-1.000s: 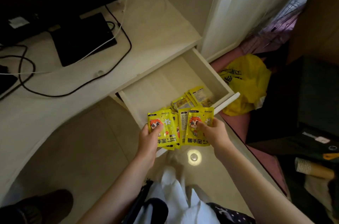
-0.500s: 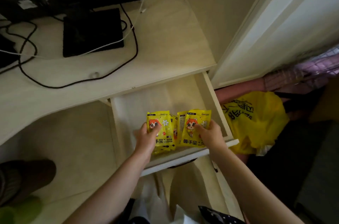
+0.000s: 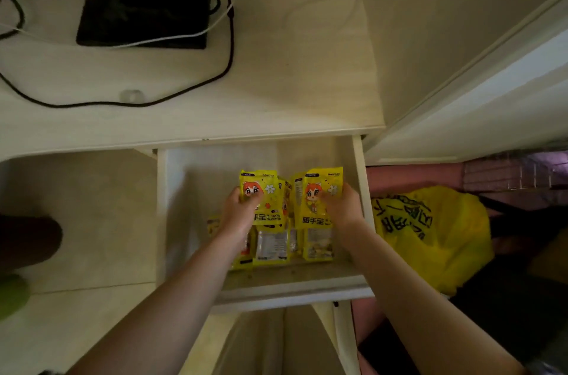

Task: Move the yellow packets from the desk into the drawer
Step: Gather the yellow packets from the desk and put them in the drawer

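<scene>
Hands (image 3: pixel 242 208) grip yellow packets (image 3: pixel 264 199) over drawer (image 3: pixel 196 178).

packets (image 3: pixel 270 247) in drawer (image 3: pixel 359 178), below desk (image 3: pixel 292 76)

We see dim, yellowish indoor light; brighter daylight far right of the fingers (image 3: pixel 330 201). Wide-angle bending at edges, soft blur throughout, deep shadow at left and lower right.

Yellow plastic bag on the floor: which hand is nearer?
Right. The right hand grips packets by the drawer's bag-side wall; the left hand is farther from the yellow plastic bag.
</scene>
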